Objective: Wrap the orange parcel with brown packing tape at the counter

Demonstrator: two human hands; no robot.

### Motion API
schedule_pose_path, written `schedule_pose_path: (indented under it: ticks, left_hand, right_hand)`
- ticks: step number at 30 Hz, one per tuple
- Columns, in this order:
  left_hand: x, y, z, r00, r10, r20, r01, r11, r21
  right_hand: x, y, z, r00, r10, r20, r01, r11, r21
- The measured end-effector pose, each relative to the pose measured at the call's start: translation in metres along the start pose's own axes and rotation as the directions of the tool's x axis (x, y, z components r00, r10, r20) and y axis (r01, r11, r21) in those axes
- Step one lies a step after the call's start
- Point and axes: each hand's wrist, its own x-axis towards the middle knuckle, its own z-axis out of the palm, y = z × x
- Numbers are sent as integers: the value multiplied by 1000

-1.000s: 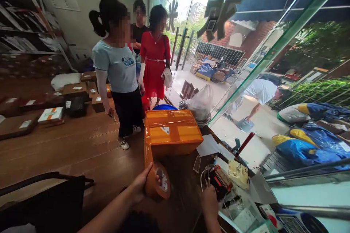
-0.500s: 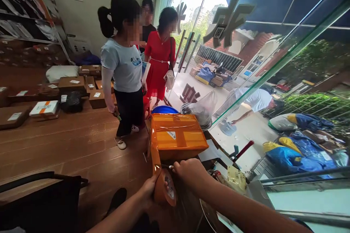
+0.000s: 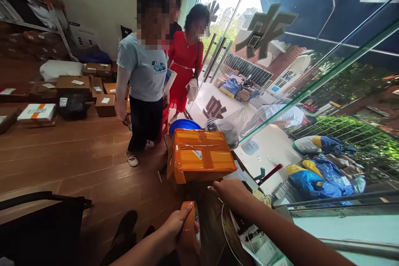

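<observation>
Gripping tape roll (image 3: 189, 232), left hand (image 3: 172, 229).

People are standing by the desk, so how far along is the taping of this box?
Done: the box is covered in orange tape on its top and near sides. In hand: the left hand grips the tape roll, apart from the box, no strip joining them; the right hand reaches to the box's near lower edge. Left: probably smoothing that last end; the far sides are hidden.
</observation>
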Motion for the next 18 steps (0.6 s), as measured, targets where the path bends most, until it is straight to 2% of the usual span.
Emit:
schedule_pose_path:
  ticks: [2, 5, 8, 11, 12, 13, 15, 16, 18]
  left_hand:
    - [-3, -4, -1, 998, 50, 28, -53, 993, 107]
    - [-2, -9, -4, 992, 113, 54, -123, 951, 282]
    - [3, -18, -5, 979, 180, 97, -204, 881, 427]
    - [15, -29, -3, 966, 228, 124, -260, 830, 493]
    - [20, -33, -1, 967, 225, 120, -254, 823, 509]
    - [24, -38, 1, 972, 206, 113, -234, 818, 525]
    - [30, -45, 9, 981, 162, 109, -196, 818, 541]
    - [32, -49, 14, 983, 147, 111, -184, 825, 535]
    - [32, -54, 25, 987, 111, 115, -154, 853, 498]
  right_hand:
    - [-18, 9, 39, 989, 150, -10, -148, 983, 109]
    - [-40, 4, 115, 938, 344, 34, -341, 906, 250]
    - [-47, -17, 187, 861, 505, 68, -492, 789, 368]
    - [-47, -48, 232, 768, 639, 34, -570, 660, 490]
    - [-47, -61, 240, 741, 672, -17, -525, 595, 608]
    - [-47, -76, 246, 714, 696, -79, -417, 513, 751]
    - [-49, -110, 249, 656, 729, -196, -40, 293, 955]
    - [-50, -126, 248, 637, 737, -225, 132, 184, 974]
    - [-52, -152, 240, 639, 737, -221, 314, 13, 949]
